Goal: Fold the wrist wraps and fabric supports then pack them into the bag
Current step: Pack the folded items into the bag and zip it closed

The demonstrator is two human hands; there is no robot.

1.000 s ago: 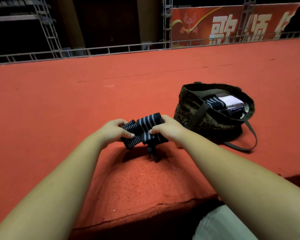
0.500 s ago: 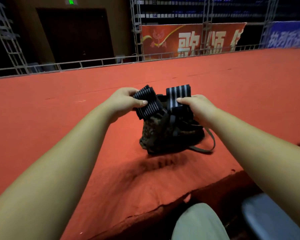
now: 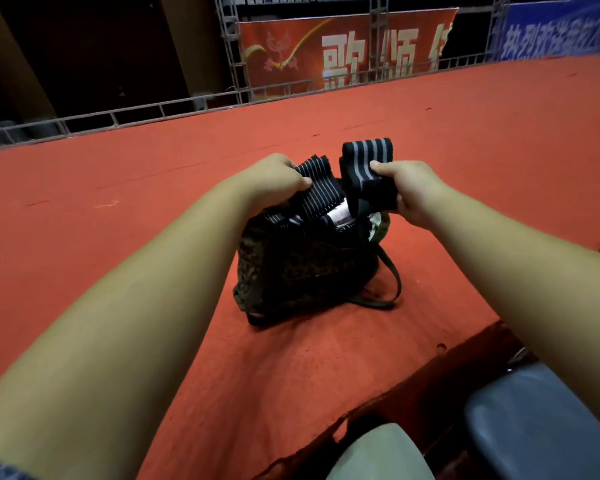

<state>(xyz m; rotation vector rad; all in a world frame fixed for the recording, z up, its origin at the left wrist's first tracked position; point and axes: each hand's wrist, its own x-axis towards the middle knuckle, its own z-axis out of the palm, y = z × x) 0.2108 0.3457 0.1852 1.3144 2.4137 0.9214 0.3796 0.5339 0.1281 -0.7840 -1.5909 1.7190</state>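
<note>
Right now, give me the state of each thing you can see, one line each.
left hand: grips the left wrist wrap.
right hand: grips the right wrist wrap.
left wrist wrap: folded, held at the bag's mouth.
right wrist wrap: folded, held above the bag's mouth, not yet in.
bag: open, standing on the red carpet, already holding some items.
strap: slack, looped on the carpet.

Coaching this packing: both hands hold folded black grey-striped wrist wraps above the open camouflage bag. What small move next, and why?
Probably lower the left hand and tuck its folded black grey-striped wrist wrap into the camouflage bag: it sits at the open mouth; the right hand holds the second wrap higher.
</note>
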